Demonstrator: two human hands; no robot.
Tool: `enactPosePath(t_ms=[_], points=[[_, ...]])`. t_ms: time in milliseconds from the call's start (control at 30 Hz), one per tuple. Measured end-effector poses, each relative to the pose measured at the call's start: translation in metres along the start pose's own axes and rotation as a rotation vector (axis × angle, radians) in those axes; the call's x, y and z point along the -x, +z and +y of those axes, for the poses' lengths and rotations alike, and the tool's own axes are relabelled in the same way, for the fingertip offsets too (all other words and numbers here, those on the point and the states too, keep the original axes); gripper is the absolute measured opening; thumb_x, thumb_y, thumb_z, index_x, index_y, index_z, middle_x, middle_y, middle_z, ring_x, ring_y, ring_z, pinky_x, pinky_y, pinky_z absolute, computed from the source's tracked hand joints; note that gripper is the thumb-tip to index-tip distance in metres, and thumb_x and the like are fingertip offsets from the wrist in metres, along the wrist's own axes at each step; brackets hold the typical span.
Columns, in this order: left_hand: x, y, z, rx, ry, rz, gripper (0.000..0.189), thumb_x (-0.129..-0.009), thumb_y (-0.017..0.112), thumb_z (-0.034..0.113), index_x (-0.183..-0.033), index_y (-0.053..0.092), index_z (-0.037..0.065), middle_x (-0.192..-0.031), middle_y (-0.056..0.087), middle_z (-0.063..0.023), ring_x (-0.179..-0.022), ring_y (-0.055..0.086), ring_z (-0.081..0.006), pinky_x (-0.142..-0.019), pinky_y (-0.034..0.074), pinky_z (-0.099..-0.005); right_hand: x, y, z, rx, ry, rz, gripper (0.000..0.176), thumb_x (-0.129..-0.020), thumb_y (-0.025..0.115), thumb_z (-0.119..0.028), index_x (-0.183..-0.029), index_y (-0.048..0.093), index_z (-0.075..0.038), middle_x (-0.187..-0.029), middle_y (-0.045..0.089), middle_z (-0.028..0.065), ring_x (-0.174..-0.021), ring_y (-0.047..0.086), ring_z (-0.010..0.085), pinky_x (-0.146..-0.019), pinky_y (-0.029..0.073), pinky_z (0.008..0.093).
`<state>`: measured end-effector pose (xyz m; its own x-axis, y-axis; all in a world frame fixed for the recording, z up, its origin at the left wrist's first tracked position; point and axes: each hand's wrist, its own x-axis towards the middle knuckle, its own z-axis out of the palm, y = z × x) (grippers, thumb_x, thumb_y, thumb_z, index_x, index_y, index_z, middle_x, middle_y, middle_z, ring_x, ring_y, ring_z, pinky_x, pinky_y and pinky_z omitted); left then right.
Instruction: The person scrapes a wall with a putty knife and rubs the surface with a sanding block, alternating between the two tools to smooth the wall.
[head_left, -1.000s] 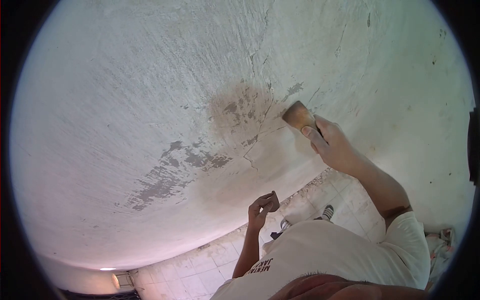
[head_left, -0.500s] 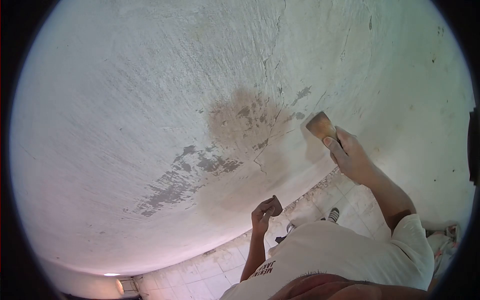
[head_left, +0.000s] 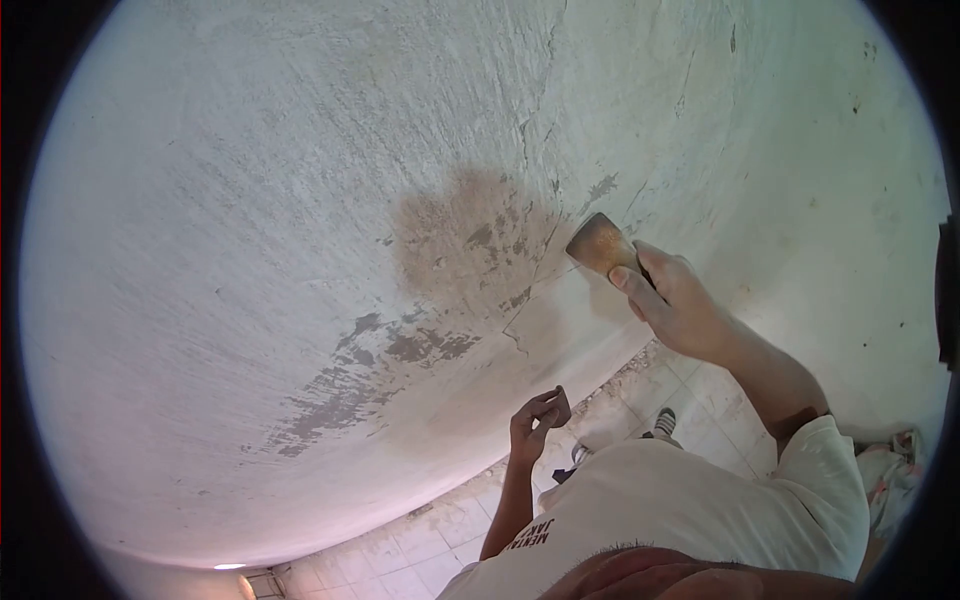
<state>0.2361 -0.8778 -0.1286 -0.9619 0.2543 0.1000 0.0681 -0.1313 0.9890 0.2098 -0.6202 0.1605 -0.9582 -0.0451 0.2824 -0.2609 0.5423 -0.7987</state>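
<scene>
My right hand [head_left: 680, 300] is wrapped round the handle of a scraper [head_left: 603, 245] with a wide, brown-stained blade. The blade's edge is right at the wall [head_left: 300, 170], just right of a brownish damp-looking patch [head_left: 450, 240] with grey flaked spots. Lower down, my left hand [head_left: 533, 425] pinches a small flat brown piece [head_left: 563, 406] between thumb and fingers, close to the wall's lower part. Cracks [head_left: 525, 145] run through the pale plaster above the patch. A larger grey bare area [head_left: 335, 400] shows to the lower left.
White floor tiles [head_left: 405, 540] run along the wall's foot, with crumbs of debris [head_left: 625, 375] at the joint. A striped shoe or sock [head_left: 665, 422] shows below me. Crumpled cloth or a bag [head_left: 890, 480] lies at the right. A lit spot [head_left: 228, 567] glows at lower left.
My right hand has moved the scraper left along the wall, nearer the brownish patch. My left hand has shifted slightly, turning the brown piece. The view has shifted a little.
</scene>
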Motion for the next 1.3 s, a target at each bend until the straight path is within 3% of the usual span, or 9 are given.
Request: enactPosePath(t_ms=[67,167,267,467,567,767,867,1267,1300], points=[[0.001,-0.001,-0.005,0.04,0.02,-0.002,0.013,-0.086,0.062,-0.003,-0.097,0.068,-0.002,-0.121,0.064,-0.0206,-0.113,0.06,-0.0254,-0.093,0.047,-0.0358,0.011,-0.001,-0.005,-0.029,0.025,-0.022,0.03,-0.102,0.048,-0.031,-0.089,0.05,-0.004,-0.062,0.046,-0.0023,-0.053,0.04,0.0048,-0.048,0.035,0.0244],[0.001,-0.002,-0.005,0.11,0.005,0.02,0.012,-0.086,0.062,-0.004,-0.097,0.068,-0.002,-0.12,0.064,-0.0208,-0.115,0.059,-0.0265,-0.093,0.046,-0.0354,0.023,-0.006,0.005,-0.057,0.206,-0.06,0.031,-0.101,0.049,-0.033,-0.09,0.05,-0.004,-0.062,0.045,-0.0029,-0.051,0.038,0.0042,-0.046,0.034,0.0227],[0.0,-0.006,-0.005,0.134,-0.038,-0.02,0.016,-0.087,0.059,-0.004,-0.101,0.067,-0.007,-0.124,0.061,-0.023,-0.122,0.054,-0.0314,-0.103,0.04,-0.0399,0.001,-0.008,-0.007,-0.064,0.19,-0.054,0.033,-0.1,0.051,-0.029,-0.085,0.049,0.0,-0.055,0.043,0.0014,-0.051,0.04,0.0093,-0.047,0.036,0.031],[-0.009,-0.011,-0.007,0.098,0.001,-0.034,0.014,-0.086,0.059,-0.005,-0.097,0.067,-0.006,-0.123,0.06,-0.0235,-0.12,0.055,-0.0308,-0.103,0.04,-0.0406,0.026,-0.011,-0.009,-0.276,0.418,-0.128,0.032,-0.101,0.048,-0.031,-0.084,0.05,-0.003,-0.059,0.045,-0.0033,-0.052,0.04,0.0061,-0.047,0.036,0.0266],[-0.013,-0.009,-0.002,0.089,-0.002,-0.017,0.009,-0.085,0.063,-0.003,-0.094,0.067,-0.002,-0.118,0.064,-0.0208,-0.116,0.059,-0.0273,-0.093,0.045,-0.0356,0.004,-0.007,-0.019,-0.165,0.269,-0.074,0.033,-0.101,0.047,-0.032,-0.086,0.051,-0.003,-0.059,0.045,-0.0037,-0.051,0.041,0.0053,-0.046,0.036,0.0253],[-0.016,-0.01,-0.01,0.097,-0.038,-0.04,0.007,-0.085,0.064,-0.002,-0.091,0.066,-0.001,-0.118,0.065,-0.0199,-0.109,0.061,-0.0235,-0.089,0.046,-0.0325,0.025,-0.011,-0.014,-0.301,0.405,-0.133,0.036,-0.101,0.048,-0.035,-0.092,0.054,-0.001,-0.059,0.046,-0.0037,-0.05,0.042,0.005,-0.045,0.036,0.0242],[-0.018,-0.008,-0.012,0.12,0.037,-0.029,0.007,-0.085,0.064,-0.001,-0.091,0.066,-0.002,-0.119,0.065,-0.0195,-0.1,0.063,-0.0196,-0.083,0.047,-0.0291,0.012,-0.008,-0.01,-0.216,0.335,-0.138,0.035,-0.101,0.048,-0.034,-0.092,0.054,-0.001,-0.059,0.045,-0.0041,-0.049,0.042,0.0041,-0.044,0.035,0.0228],[-0.013,-0.015,-0.024,0.066,0.077,-0.097,0.009,-0.085,0.063,-0.002,-0.094,0.067,-0.001,-0.12,0.065,-0.0171,-0.105,0.062,-0.0206,-0.086,0.047,-0.0312,-0.002,-0.001,-0.018,-0.245,0.222,-0.116,0.032,-0.101,0.049,-0.032,-0.093,0.053,-0.001,-0.058,0.044,-0.0046,-0.047,0.039,0.0025,-0.042,0.033,0.0216],[-0.01,-0.013,-0.017,0.018,-0.043,-0.105,0.012,-0.086,0.062,-0.003,-0.096,0.067,0.0,-0.121,0.064,-0.0181,-0.111,0.06,-0.0225,-0.089,0.046,-0.0337,-0.003,-0.003,-0.017,-0.269,0.239,-0.097,0.033,-0.101,0.049,-0.032,-0.093,0.053,-0.001,-0.058,0.044,-0.0045,-0.046,0.039,0.0027,-0.041,0.033,0.0218]])
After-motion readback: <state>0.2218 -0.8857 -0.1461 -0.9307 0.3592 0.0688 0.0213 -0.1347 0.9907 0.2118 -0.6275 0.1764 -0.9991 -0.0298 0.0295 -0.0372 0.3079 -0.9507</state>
